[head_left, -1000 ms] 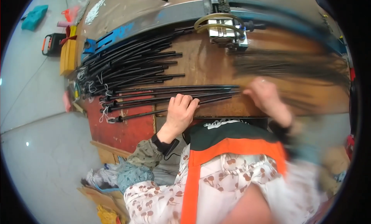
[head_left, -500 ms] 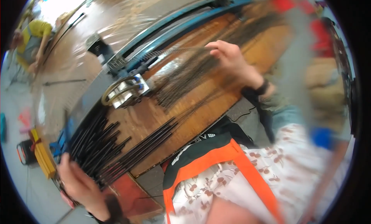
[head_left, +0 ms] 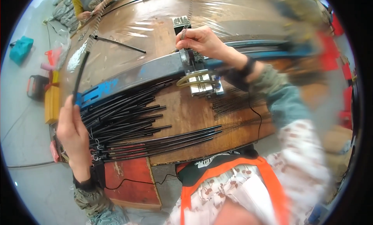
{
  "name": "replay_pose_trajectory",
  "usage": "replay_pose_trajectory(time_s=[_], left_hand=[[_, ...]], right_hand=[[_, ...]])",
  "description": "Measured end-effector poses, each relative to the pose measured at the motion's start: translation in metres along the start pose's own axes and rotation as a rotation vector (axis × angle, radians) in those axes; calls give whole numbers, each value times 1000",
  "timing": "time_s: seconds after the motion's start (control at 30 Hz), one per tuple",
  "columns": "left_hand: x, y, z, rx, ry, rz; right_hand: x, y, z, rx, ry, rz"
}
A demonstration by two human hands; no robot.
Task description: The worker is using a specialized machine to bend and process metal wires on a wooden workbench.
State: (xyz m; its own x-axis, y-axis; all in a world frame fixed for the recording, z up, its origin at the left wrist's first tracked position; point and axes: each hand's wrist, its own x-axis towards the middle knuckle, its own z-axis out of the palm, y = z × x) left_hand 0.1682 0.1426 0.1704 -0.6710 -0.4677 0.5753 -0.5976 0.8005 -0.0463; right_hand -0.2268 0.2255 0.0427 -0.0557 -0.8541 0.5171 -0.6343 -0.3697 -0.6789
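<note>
My left hand (head_left: 73, 137) is at the left edge of the bench, its fingers closed on the lower end of a slim black rod (head_left: 81, 74) that slants upward. A thin coil spring (head_left: 98, 22) runs on from the rod's top end. Above the metal clamp device (head_left: 202, 83), my right hand (head_left: 206, 41) pinches a length of coil spring (head_left: 190, 9) that goes up out of view. Whether both spring lengths are one piece cannot be seen. Beside my left hand lies a heap of black rods (head_left: 128, 108), some tied with white string.
Loose springs (head_left: 233, 102) lie right of the rods on the wooden bench (head_left: 178, 108). A blue-grey rail (head_left: 143, 71) crosses behind them. On the plastic-covered table beyond rests another black rod (head_left: 122, 44). A co-worker's hands (head_left: 91, 12) show at the far left. A yellow box (head_left: 51, 104) stands left.
The view has turned. My right hand has gone from over the loose springs to above the clamp device, still pinching a spring. The black rod in my left hand now shows clearly, raised.
</note>
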Motion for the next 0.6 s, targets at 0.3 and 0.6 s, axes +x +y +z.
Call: replay_pose_trajectory(time_s=[0.3, 0.6], left_hand=[[-4, -14, 35, -121, -38, -8], [1, -40, 77, -38, -171, 38]], right_hand=[[34, -10, 28, -178, -302, -52], [-71, 28, -113, -942, -65, -98]])
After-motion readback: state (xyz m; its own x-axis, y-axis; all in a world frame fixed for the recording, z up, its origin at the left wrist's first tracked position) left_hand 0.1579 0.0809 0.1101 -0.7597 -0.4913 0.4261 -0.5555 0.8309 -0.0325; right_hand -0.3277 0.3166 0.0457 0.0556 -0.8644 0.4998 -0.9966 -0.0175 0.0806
